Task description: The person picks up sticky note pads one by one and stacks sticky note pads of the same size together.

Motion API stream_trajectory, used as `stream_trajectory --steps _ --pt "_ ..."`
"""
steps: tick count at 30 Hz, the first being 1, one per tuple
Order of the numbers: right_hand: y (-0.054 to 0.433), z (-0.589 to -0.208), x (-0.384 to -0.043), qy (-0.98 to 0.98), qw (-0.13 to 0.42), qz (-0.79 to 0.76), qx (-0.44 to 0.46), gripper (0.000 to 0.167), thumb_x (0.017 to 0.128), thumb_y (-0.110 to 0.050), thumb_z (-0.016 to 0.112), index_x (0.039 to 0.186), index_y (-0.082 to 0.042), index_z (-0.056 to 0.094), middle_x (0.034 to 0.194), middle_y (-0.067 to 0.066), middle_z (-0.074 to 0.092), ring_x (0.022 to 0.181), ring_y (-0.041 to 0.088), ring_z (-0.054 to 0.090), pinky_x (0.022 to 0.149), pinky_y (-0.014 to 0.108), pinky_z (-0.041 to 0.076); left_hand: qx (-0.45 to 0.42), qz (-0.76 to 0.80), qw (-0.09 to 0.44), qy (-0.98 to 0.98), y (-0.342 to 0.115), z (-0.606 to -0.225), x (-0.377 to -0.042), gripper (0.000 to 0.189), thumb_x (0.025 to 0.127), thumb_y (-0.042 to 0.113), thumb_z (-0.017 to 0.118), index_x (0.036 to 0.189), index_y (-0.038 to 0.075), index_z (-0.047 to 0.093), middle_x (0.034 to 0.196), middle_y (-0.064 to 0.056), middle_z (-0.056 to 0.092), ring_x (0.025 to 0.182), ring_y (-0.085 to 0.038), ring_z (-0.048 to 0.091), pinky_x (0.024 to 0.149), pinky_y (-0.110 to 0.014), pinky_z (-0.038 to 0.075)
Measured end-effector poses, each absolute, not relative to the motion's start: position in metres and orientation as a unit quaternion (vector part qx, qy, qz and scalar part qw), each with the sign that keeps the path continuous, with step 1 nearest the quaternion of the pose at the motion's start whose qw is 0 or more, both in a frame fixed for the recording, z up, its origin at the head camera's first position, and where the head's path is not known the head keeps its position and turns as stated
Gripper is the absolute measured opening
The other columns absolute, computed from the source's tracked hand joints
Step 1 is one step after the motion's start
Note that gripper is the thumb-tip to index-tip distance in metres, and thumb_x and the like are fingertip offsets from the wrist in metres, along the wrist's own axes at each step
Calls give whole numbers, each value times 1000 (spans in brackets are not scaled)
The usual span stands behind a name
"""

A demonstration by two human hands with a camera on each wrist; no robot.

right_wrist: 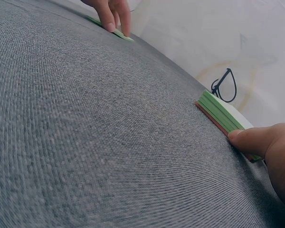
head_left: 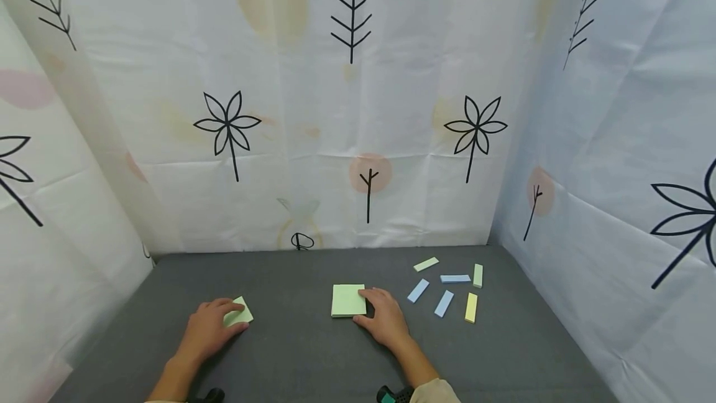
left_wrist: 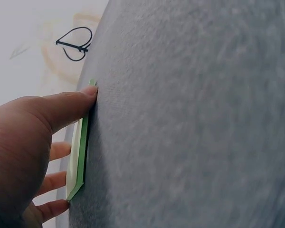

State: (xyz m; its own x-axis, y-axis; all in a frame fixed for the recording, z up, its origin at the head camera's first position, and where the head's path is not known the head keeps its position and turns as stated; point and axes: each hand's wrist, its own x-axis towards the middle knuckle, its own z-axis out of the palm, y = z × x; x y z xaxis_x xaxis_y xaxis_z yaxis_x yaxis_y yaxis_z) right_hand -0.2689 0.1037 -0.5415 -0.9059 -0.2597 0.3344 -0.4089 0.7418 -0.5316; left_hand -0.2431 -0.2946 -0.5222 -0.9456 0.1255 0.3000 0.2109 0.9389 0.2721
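My left hand [head_left: 208, 328] holds a thin, light green sticky-note pad [head_left: 242, 312] flat at the left of the table, thumb on one edge and fingers at the other side. The thumb lies along the green edge of this pad [left_wrist: 79, 156] in the left wrist view. Near the middle, my right hand [head_left: 386, 321] grips the right side of a square stack of light green sticky-note pads [head_left: 345, 301] between thumb and fingers. Seen from the right wrist, the stack [right_wrist: 221, 113] has several green layers over a reddish bottom one.
Right of the right hand lie several small strip pads: blue strips [head_left: 444, 303], pale green strips [head_left: 478, 275] and one yellow strip [head_left: 471, 308]. A grey cloth covers the table [head_left: 291, 359]. White patterned curtains [head_left: 391, 111] enclose its back and sides.
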Motion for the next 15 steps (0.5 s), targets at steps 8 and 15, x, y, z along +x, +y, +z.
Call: stream_trajectory --steps 8,15 --pt "104 -543 -269 -926 122 310 176 56 80 -30 80 130 -13 62 130 9 60 127 33 48 99 56 39 -60 -147 122 -980 -281 -521 -247 43 79 42 77 109 13 73 118 -20 62 101 -47 54 76 -65 41" --pt "104 -541 -268 -927 121 310 171 56 81 -32 79 131 -14 61 130 8 60 128 32 47 100 54 39 -44 -144 121 -981 -266 -525 -256 46 79 45 76 111 12 72 120 -20 61 105 -47 52 78 -66 39"
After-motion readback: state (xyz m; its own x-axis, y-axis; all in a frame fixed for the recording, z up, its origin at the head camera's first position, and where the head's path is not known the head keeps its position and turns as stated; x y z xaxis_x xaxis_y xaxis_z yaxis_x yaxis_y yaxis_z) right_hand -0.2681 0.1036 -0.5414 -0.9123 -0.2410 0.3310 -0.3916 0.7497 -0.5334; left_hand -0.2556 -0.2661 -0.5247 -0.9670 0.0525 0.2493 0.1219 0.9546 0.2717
